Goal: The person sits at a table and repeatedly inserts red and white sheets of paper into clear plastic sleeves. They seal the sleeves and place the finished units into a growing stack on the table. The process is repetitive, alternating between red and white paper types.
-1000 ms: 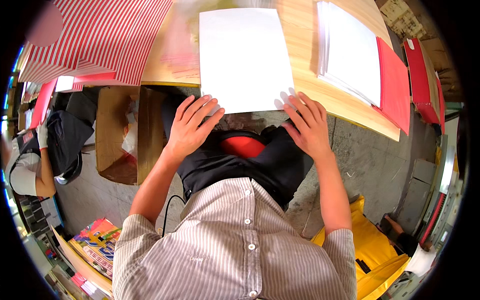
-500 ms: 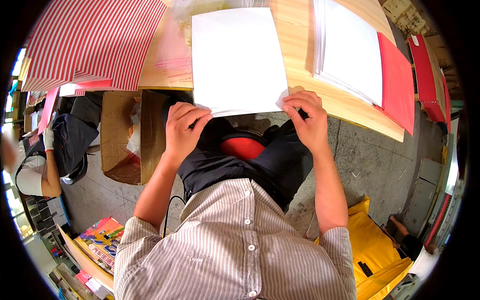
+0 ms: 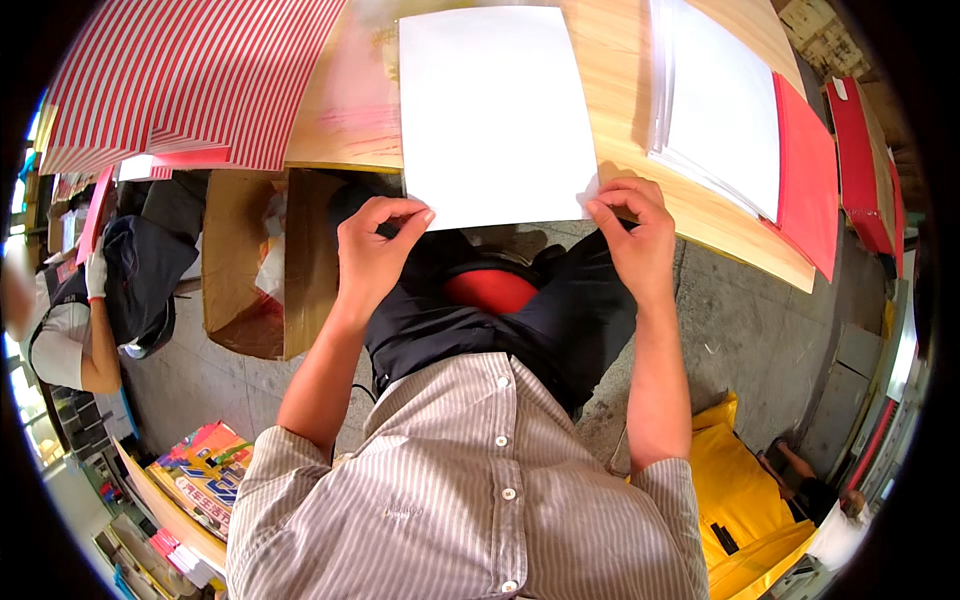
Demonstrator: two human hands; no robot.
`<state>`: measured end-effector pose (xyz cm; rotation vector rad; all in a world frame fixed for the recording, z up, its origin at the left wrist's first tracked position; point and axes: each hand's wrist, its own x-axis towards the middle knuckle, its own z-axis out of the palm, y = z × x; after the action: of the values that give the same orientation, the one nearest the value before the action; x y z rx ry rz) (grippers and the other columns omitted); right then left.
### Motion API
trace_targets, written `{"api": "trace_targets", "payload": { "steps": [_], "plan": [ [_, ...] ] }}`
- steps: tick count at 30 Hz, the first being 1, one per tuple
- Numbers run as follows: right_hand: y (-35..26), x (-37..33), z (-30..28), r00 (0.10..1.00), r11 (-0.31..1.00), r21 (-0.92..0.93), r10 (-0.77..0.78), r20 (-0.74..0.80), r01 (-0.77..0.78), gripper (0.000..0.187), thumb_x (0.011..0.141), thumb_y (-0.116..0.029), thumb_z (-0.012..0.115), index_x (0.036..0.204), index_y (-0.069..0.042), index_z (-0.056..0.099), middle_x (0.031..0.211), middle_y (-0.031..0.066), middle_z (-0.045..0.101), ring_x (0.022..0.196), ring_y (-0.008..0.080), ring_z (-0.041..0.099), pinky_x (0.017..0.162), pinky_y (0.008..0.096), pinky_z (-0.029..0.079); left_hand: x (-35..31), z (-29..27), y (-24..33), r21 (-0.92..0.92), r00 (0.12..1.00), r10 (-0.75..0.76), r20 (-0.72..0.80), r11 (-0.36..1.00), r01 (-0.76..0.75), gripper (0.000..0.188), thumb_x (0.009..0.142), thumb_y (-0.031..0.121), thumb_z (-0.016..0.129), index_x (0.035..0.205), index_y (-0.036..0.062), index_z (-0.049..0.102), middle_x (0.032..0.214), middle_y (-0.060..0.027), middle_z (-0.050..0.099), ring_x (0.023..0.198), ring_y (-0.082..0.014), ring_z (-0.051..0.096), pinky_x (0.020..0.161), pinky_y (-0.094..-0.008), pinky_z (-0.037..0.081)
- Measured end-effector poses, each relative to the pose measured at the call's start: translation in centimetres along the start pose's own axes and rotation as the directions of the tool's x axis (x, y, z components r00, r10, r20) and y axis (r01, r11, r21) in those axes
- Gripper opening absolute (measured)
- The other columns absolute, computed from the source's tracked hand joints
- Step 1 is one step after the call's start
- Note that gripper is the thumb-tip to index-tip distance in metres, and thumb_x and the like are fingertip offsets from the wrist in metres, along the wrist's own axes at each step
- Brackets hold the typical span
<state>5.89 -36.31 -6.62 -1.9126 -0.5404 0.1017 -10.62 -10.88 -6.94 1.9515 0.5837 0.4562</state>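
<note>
White rectangular paper sheet [image 3: 498,120] juts past near edge of pale wood-grain table [image 3: 620,120] | left hand [image 3: 372,248]: thumb and fingertips pinched together on its near-left corner | right hand [image 3: 640,242]: likewise, near-right corner | red-and-white striped stack [image 3: 200,75], left

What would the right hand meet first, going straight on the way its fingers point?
Probably the white rectangular paper sheet, whose near right corner the right hand appears to pinch; exact depth is unclear.

Wood-grain table [image 3: 622,100], white sheet [image 3: 495,115], red-striped stack [image 3: 205,75], loose papers [image 3: 718,115], red sheet [image 3: 808,175]
</note>
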Motion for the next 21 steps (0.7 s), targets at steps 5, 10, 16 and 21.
{"api": "trace_targets", "payload": {
  "steps": [5,10,16,21],
  "plan": [
    [-0.8,0.4,0.3,0.999,0.998,-0.039,0.052,-0.017,-0.052,0.011,0.081,-0.002,0.076,0.085,0.003,0.068,0.1,0.0108,0.066,0.093,0.0242,0.062,0.078,0.0317,0.053,0.4,-0.1,0.0,-0.023,0.994,-0.105,0.0,0.994,0.105,0.008,0.085,0.005,0.075,0.089,-0.0021,0.073,0.08,-0.0003,0.069,0.074,-0.006,0.058,0.072,-0.022,0.048],
    [-0.6,0.8,0.4,0.999,0.991,-0.131,0.025,-0.026,-0.029,0.012,0.079,-0.004,0.077,0.083,0.003,0.068,0.099,0.011,0.065,0.092,0.0256,0.062,0.077,0.0328,0.052,0.5,0.1,0.1,-0.025,0.993,-0.122,0.0,0.992,0.122,0.008,0.085,0.005,0.075,0.086,-0.0019,0.072,0.077,0.0009,0.066,0.071,-0.0053,0.055,0.069,-0.0212,0.047],
    [-0.1,1.1,0.6,0.993,0.987,-0.137,0.075,-0.096,-0.088,0.016,0.08,-0.002,0.075,0.09,0.002,0.063,0.091,0.0113,0.063,0.088,0.0253,0.061,0.076,0.0342,0.051,0.8,-0.1,-0.9,-0.012,0.992,-0.128,0.002,0.992,0.128,0.01,0.084,0.004,0.077,0.09,0.0002,0.069,0.075,0.0019,0.063,0.068,-0.0045,0.053,0.066,-0.0205,0.045],
    [0.0,0.8,0.8,0.957,0.985,0.011,0.172,-0.232,-0.174,0.025,0.08,0.005,0.069,0.103,0.001,0.061,0.099,0.0131,0.065,0.093,0.0289,0.063,0.084,0.0375,0.051,0.6,-0.9,-3.8,-0.097,0.984,-0.176,0.03,0.979,0.178,0.019,0.092,0.01,0.07,0.107,0.0002,0.066,0.083,0.0,0.064,0.073,-0.0062,0.056,0.069,-0.0224,0.047]
  ]
}}
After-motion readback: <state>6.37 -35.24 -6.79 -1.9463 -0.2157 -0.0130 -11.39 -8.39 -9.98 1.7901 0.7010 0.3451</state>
